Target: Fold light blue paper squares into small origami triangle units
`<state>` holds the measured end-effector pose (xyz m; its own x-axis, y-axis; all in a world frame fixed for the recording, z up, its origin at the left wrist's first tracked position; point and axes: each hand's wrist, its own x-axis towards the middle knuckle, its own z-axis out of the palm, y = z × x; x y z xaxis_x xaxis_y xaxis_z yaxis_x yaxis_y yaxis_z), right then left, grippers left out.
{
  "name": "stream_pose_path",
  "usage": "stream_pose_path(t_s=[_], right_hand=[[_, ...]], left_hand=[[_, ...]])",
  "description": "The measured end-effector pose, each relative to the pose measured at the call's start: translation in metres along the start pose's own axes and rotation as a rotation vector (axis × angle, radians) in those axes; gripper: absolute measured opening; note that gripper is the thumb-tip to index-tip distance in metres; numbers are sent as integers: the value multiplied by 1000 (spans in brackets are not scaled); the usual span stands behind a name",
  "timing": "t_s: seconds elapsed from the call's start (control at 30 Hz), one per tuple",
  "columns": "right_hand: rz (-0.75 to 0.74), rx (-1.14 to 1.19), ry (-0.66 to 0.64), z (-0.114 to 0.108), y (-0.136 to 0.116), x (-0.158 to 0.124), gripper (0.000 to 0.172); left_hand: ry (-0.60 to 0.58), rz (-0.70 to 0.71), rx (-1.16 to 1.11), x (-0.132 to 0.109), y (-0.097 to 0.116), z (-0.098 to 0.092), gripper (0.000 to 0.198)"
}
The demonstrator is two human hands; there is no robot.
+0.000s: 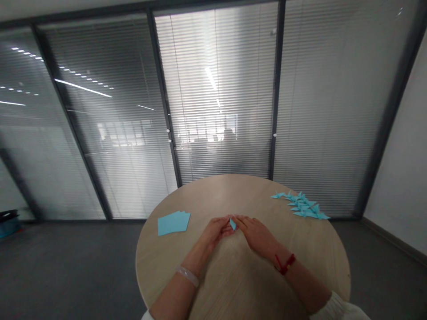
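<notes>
A small folded piece of blue paper (232, 224) is between my two hands, above the middle of the round table. My left hand (218, 229) is closed on its left side, with the fingers partly beneath it. From the right, my right hand (255, 233) grips the same paper, its fingertips meeting those of the left hand. Most of the paper is hidden by fingers, so its exact folded shape is hard to make out.
The round wooden table (207, 195) carries a stack of blue paper sheets (174, 223) at left. Several folded blue paper cranes (305, 206) are grouped near its right edge. Behind stand glass partitions with blinds (220, 89). A dark-topped bin (9, 223) is on the floor far left.
</notes>
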<state>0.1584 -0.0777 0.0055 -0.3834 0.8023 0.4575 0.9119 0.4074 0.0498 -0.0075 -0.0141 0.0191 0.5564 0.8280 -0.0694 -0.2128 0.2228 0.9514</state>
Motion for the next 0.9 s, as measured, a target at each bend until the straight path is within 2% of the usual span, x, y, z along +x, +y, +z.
stream_pose_path(t_s=[0.17, 0.27, 0.33, 0.4, 0.5, 0.63, 0.9], right_hand=[[26, 76, 11, 8, -1, -1, 63], [3, 284, 96, 11, 1, -1, 68], [16, 486, 197, 11, 3, 1, 68], [113, 689, 297, 11, 5, 2, 62], [298, 884, 363, 9, 7, 4, 38], [309, 875, 353, 6, 10, 4, 22], [223, 793, 420, 10, 15, 3, 17]], left_hand=[[-35, 41, 88, 1, -2, -2, 38], [-37, 107, 160, 4, -3, -3, 39], [-24, 182, 247, 7, -3, -2, 34], [5, 258, 333, 9, -4, 0, 26], [35, 347, 402, 8, -5, 4, 22], [47, 417, 527, 3, -5, 7, 31], [24, 485, 718, -5, -1, 14, 33]])
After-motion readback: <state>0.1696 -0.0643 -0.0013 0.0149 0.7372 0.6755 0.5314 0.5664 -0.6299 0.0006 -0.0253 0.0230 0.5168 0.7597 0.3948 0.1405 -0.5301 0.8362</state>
